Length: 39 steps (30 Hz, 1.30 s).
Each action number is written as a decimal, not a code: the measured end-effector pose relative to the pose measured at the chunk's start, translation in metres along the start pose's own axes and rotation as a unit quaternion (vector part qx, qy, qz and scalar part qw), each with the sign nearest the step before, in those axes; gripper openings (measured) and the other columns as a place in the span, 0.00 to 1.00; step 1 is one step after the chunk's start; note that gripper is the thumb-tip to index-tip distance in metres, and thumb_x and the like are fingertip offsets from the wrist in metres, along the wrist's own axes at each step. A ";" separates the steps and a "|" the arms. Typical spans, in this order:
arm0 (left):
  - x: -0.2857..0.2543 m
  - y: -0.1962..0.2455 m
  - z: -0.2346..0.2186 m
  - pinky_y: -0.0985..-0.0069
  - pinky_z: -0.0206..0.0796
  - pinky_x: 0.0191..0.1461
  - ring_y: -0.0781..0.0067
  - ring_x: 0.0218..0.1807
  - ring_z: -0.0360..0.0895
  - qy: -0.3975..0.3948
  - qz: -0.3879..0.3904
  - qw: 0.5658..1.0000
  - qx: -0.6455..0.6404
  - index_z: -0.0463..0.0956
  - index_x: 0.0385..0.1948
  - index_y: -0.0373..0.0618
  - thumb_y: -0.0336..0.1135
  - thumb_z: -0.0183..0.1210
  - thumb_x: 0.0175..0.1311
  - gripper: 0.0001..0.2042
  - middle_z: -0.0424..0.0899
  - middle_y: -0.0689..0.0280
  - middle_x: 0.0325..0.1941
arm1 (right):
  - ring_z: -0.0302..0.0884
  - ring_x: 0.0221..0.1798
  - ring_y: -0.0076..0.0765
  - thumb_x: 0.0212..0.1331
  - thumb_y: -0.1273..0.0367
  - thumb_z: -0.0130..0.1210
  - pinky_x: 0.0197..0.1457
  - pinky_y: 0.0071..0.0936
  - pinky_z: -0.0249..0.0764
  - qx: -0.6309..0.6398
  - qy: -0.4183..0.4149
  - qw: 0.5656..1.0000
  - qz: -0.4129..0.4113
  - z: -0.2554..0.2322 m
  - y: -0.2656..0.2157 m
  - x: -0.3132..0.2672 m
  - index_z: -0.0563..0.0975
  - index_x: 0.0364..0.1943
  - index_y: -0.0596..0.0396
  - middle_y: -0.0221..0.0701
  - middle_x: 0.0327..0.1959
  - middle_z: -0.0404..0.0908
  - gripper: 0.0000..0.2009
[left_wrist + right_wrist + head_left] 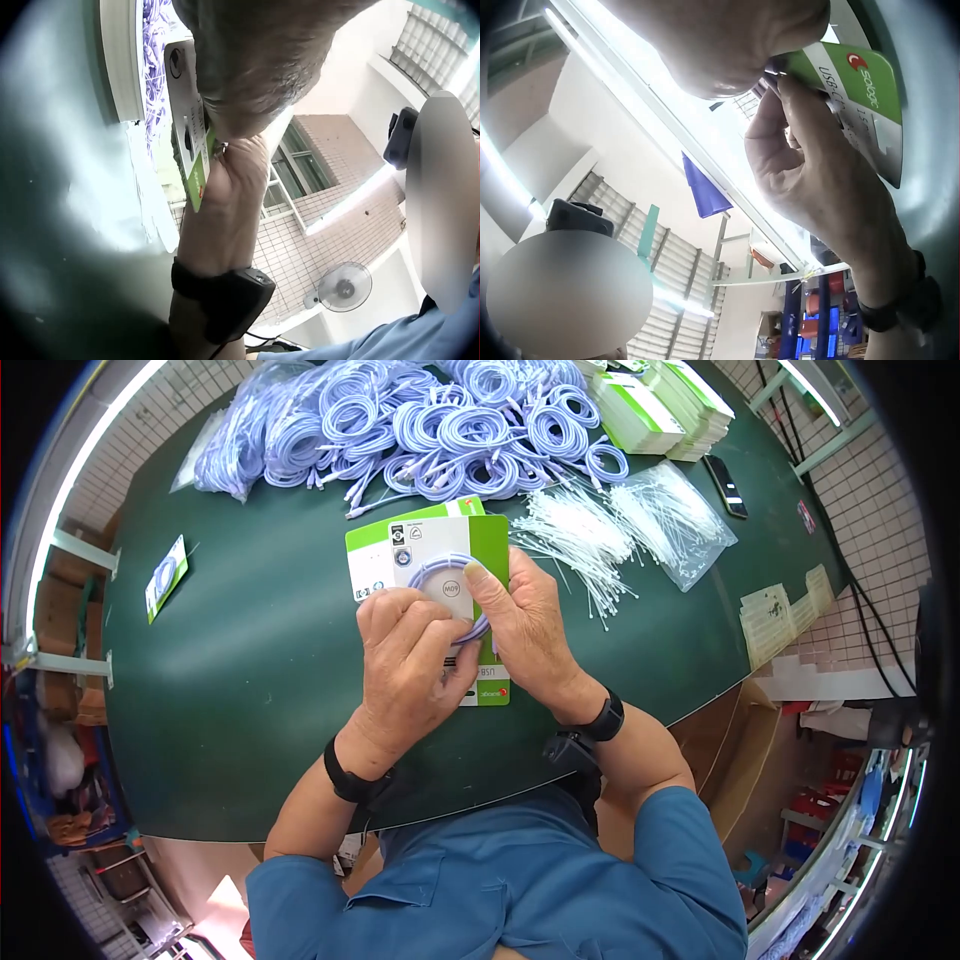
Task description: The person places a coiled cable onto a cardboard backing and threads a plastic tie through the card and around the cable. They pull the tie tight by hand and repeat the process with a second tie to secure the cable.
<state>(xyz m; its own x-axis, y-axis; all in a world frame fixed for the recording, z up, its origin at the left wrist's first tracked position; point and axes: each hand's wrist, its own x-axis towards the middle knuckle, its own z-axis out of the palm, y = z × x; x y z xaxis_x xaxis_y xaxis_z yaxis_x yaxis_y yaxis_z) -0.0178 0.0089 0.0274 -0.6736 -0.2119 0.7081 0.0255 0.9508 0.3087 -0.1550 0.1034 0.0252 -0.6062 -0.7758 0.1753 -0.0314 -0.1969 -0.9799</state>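
Observation:
A coiled lilac USB cable [440, 564] lies against the front of a white and green packaging card [489, 550]. My right hand [532, 630] holds the card by its right side, with the thumb over the coil and the other fingers hidden behind. With curled fingers, my left hand [405, 660] pinches the cable at the coil's lower part. Another green and white card [370, 538] shows just behind the held one. In the right wrist view, the card's green printed end [866, 79] sticks out beyond the left hand's [817, 150] fingertips.
A large heap of coiled lilac cables [440, 430] covers the table's far side. White cable ties [575, 530] lie loose and in a clear bag [680, 525] at right. Stacked cards [640, 415] and a phone [726, 487] sit beyond; a card with a cable [166, 578] stands at left.

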 end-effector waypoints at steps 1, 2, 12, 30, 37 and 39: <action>0.000 -0.001 0.001 0.57 0.66 0.59 0.57 0.50 0.78 -0.005 -0.005 1.000 -0.009 0.81 0.37 0.45 0.23 0.74 0.45 0.16 0.83 0.65 0.38 | 0.77 0.46 0.16 0.81 0.63 0.56 0.49 0.22 0.78 -0.003 -0.003 1.000 0.007 -0.001 0.003 0.002 0.79 0.55 0.62 0.28 0.47 0.86 0.14; 0.000 -0.003 0.002 0.57 0.66 0.59 0.57 0.50 0.78 -0.003 -0.009 1.000 -0.010 0.81 0.37 0.45 0.23 0.74 0.45 0.16 0.83 0.65 0.38 | 0.78 0.46 0.16 0.81 0.63 0.55 0.49 0.21 0.78 -0.006 -0.007 1.000 0.014 -0.002 0.004 0.002 0.79 0.55 0.62 0.29 0.47 0.86 0.14; 0.004 -0.015 0.001 0.58 0.67 0.61 0.61 0.49 0.77 -0.016 0.067 0.997 0.019 0.80 0.38 0.45 0.26 0.69 0.49 0.13 0.80 0.67 0.38 | 0.81 0.49 0.18 0.82 0.65 0.54 0.52 0.22 0.79 0.016 -0.004 1.000 0.019 -0.006 0.010 0.003 0.78 0.59 0.62 0.30 0.50 0.86 0.14; 0.016 -0.019 -0.031 0.65 0.74 0.57 0.64 0.51 0.78 0.010 -0.071 0.993 -0.091 0.81 0.54 0.41 0.25 0.66 0.63 0.16 0.82 0.65 0.43 | 0.82 0.47 0.18 0.81 0.64 0.55 0.50 0.21 0.79 0.010 0.013 0.999 -0.028 -0.014 -0.003 0.010 0.78 0.58 0.62 0.30 0.49 0.87 0.14; 0.015 -0.023 -0.014 0.78 0.76 0.52 0.83 0.46 0.80 -0.035 -0.391 0.788 -0.475 0.77 0.58 0.32 0.35 0.59 0.80 0.15 0.88 0.63 0.50 | 0.82 0.45 0.17 0.79 0.66 0.58 0.48 0.21 0.80 -0.003 0.011 0.998 -0.060 -0.010 0.005 0.007 0.78 0.58 0.62 0.30 0.47 0.88 0.14; 0.016 -0.024 -0.008 0.78 0.76 0.51 0.83 0.45 0.81 -0.017 -0.381 0.787 -0.486 0.77 0.58 0.32 0.35 0.59 0.81 0.15 0.88 0.62 0.49 | 0.82 0.45 0.17 0.78 0.67 0.59 0.48 0.20 0.80 0.002 0.005 0.998 -0.064 -0.010 0.002 0.006 0.78 0.58 0.62 0.30 0.46 0.88 0.14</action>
<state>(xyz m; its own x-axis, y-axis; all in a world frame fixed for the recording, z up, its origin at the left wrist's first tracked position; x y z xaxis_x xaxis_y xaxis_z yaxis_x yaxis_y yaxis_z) -0.0233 -0.0185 0.0359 -0.7853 -0.6151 0.0707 0.1466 -0.0738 0.9864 -0.1667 0.1047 0.0237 -0.6049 -0.7382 0.2986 -0.1061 -0.2969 -0.9490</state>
